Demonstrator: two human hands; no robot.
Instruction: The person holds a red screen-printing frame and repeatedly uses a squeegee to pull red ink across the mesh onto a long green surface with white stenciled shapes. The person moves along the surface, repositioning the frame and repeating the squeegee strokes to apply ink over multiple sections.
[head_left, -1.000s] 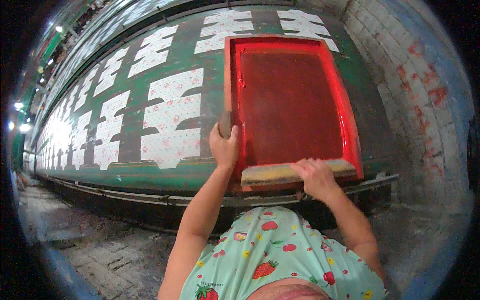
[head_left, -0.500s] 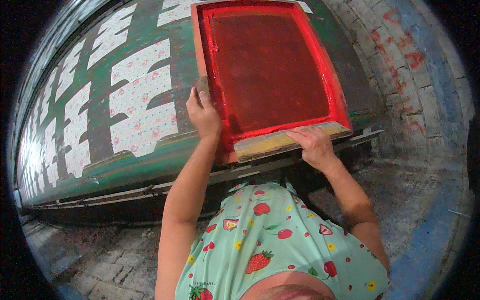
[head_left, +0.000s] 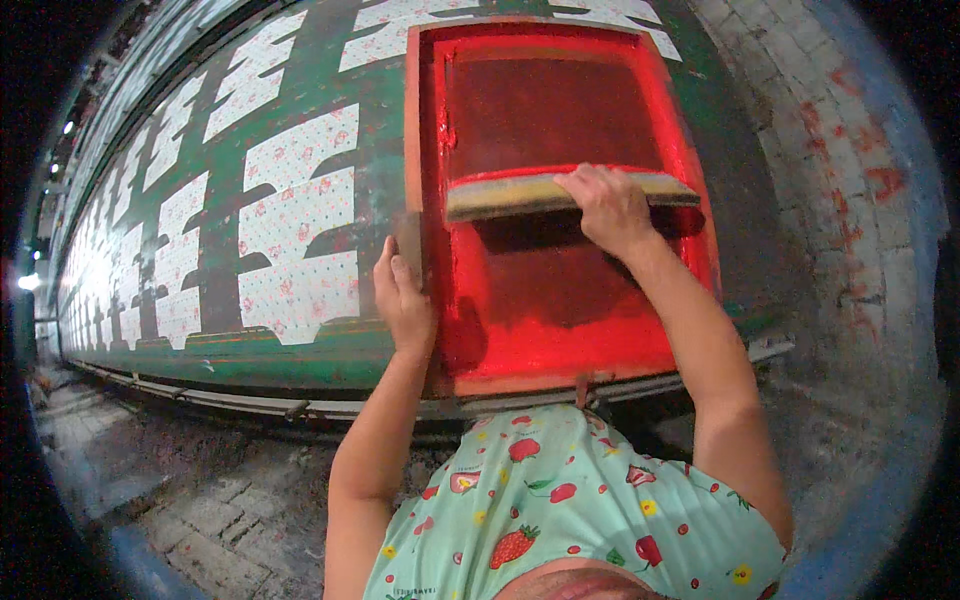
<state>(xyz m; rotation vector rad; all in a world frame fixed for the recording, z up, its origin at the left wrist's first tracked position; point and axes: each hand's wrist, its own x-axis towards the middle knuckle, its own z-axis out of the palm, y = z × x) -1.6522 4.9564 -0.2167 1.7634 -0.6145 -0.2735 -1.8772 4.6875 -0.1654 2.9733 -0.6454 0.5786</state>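
A red screen-printing frame (head_left: 412, 130) lies on the long green table, with wet red ink along its inner edges. My right hand (head_left: 612, 212) is closed on the top of a wide squeegee (head_left: 510, 194) with a worn yellowish wooden back. The squeegee spans the frame crosswise around its middle, and red ink lines its far side. At the frame's left side, my left hand (head_left: 402, 300) is closed around a flat grey-brown piece (head_left: 408, 238). The dark mesh (head_left: 550, 115) shows beyond the squeegee, while a shadow falls on its near side.
Several white floral fabric pieces (head_left: 300, 225) lie in rows on the green table (head_left: 290, 368) to the left and beyond the frame. A metal rail (head_left: 250, 402) runs along the table's near edge. Right of the table is a grey block surface (head_left: 800, 130) with red marks.
My right hand has pushed the squeegee from the frame's near edge to about its middle. The left hand keeps its hold at the frame's left side. The whole view has shifted slightly.
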